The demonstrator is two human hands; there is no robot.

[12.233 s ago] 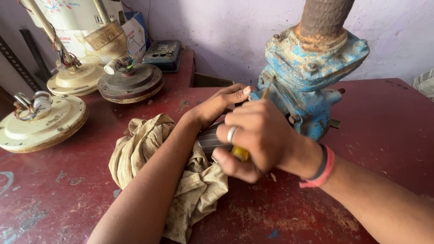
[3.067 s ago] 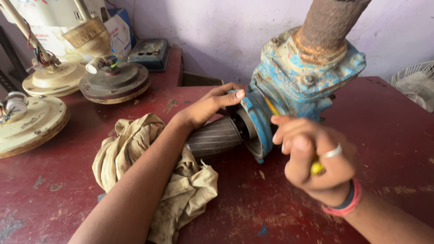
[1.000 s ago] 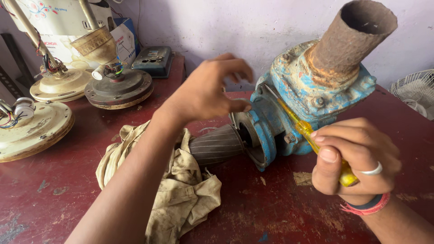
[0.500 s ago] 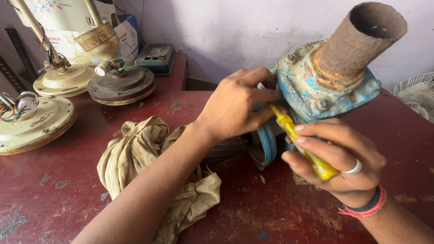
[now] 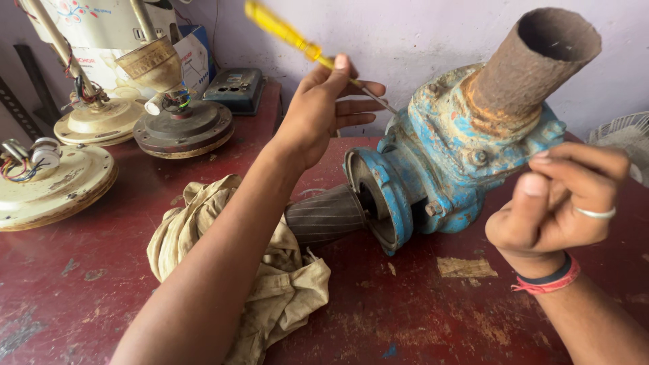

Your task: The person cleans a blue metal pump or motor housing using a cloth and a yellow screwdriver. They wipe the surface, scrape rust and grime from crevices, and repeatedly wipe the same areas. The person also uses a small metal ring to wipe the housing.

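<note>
A blue, rusted pump housing (image 5: 446, 162) lies on its side on the red table (image 5: 419, 318), with a rusty pipe (image 5: 534, 61) sticking up from it. A dark ribbed cylinder (image 5: 324, 215) pokes out of its open left end onto a tan cloth (image 5: 270, 284). My left hand (image 5: 324, 108) is raised above the housing and grips a yellow-handled screwdriver (image 5: 280, 27) by its shaft, the tip pointing down at the housing's top. My right hand (image 5: 561, 203) hovers at the housing's right side with loosely curled fingers and nothing in it.
Ceiling fan motors stand at the left: a cream one (image 5: 57, 182), a dark one (image 5: 182, 125) and another cream one (image 5: 94, 118) behind. A grey box (image 5: 236, 88) sits by the wall. A white fan guard (image 5: 618, 135) shows at the right edge.
The screwdriver has passed from my right hand to my left, which has lifted off the housing and risen. My right hand has let go and drawn back to the right.
</note>
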